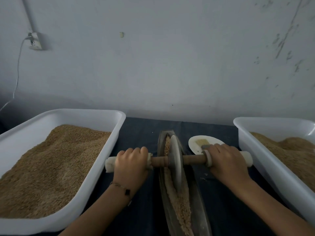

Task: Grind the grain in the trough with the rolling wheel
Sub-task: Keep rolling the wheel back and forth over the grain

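Two hands are wrapped around the axle here, one on each side of the rolling wheel (175, 160), which is probably done so the push stays even and the disc isn't tipped sideways. The left hand (131, 160) is curled over the pale padded grip at centre-left of the frame, knuckles up, fingers pressed together round it. The right hand (225, 159) is closed the same way over the grip at centre-right, just outside a pale collar on the wooden axle (194, 159). The wheel is stood on edge inside the trough (201, 210), a long narrow boat-shaped channel running from the centre down to the bottom edge. The grain (180, 201) is heaped along that channel, mostly below the wheel, with a bit seen above it too, so plenty looks left to be crushed.

As for clutter: a big white tub (105, 143) of grain is parked at lower left and another white tub (252, 147) at right, both fairly near the handle ends. Knuckles could get bumped on the rims if the stroke is let wander. A small white plate (196, 143) with a brush (202, 143) on it is tucked just above the right hand. Everything's laid on a dark cloth (141, 130).
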